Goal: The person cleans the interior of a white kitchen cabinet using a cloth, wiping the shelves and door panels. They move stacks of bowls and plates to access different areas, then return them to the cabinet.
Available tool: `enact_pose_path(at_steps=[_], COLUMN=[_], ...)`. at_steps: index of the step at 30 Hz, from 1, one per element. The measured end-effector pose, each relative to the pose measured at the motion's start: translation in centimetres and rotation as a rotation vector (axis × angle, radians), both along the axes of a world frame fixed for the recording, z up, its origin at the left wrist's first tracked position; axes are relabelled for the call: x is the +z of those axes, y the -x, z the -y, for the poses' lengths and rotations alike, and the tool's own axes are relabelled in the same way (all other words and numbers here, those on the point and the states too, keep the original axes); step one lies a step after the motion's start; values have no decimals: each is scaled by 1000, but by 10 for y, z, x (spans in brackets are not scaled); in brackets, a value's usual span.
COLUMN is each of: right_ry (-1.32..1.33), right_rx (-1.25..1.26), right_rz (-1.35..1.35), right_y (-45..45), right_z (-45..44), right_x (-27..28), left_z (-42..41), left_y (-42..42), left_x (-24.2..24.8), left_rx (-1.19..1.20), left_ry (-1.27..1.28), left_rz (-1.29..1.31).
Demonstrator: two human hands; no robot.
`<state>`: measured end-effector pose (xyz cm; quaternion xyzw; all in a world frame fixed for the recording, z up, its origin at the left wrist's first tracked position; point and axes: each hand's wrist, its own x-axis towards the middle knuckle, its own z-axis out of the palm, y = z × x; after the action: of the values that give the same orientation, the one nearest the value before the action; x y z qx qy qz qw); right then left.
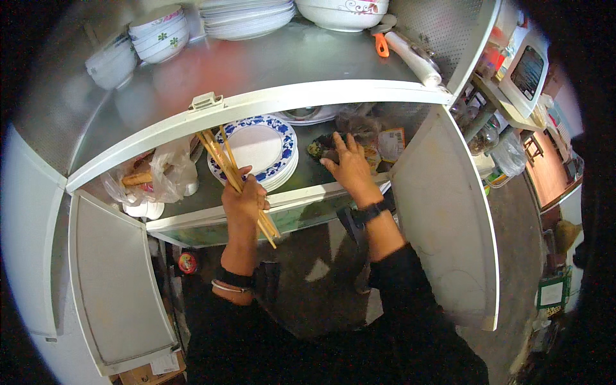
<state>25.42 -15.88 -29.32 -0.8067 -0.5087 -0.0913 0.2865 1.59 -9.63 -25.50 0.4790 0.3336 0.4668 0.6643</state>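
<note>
Several wooden chopsticks (227, 161) are gripped in my left hand (244, 195), slanting over the front edge of the cabinet's lower shelf. Behind that hand lies a stack of white plates with blue floral rims (262, 149). My right hand (350, 166) reaches onto the same shelf, fingers spread, its fingertips at a dark plastic bag (320, 147) with something greenish showing. Whether the fingers touch the bag I cannot tell. Beside it are a clear plastic bag (361, 126) and a packet with a printed label (392, 143).
Open cabinet doors (120, 279) (445, 211) flank my arms. A clear bag of food (168, 171) sits on the lower shelf's left. Bowls (161, 36), stacked plates (248, 17), a large bowl (342, 12) and an orange-handled tool (380, 44) stand on the upper shelf.
</note>
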Motion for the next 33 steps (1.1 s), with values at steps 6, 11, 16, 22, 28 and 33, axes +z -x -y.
enact_pose_path(at_steps=[6, 11, 16, 22, 28, 33], right_ry=[40, 127, 158, 229, 35, 120], right_rx=[242, 199, 61, -21, 12, -144], right_rz=[179, 207, 139, 93, 255, 200], right_y=[10, -21, -38, 14, 2, -63], right_z=[-39, -74, -98, -67, -41, -94], right_x=[-47, -45, -38, -33, -57, -69], left_z=[12, 15, 5, 11, 19, 17], left_y=[10, 14, 27, 50, 59, 61], left_x=[18, 25, 26, 32, 38, 41], left_rx=[-8, -12, 21, 30, 37, 10], left_ry=[-21, -85, -61, -49, -35, -73], left_rz=[-101, -204, -223, -212, -242, -298])
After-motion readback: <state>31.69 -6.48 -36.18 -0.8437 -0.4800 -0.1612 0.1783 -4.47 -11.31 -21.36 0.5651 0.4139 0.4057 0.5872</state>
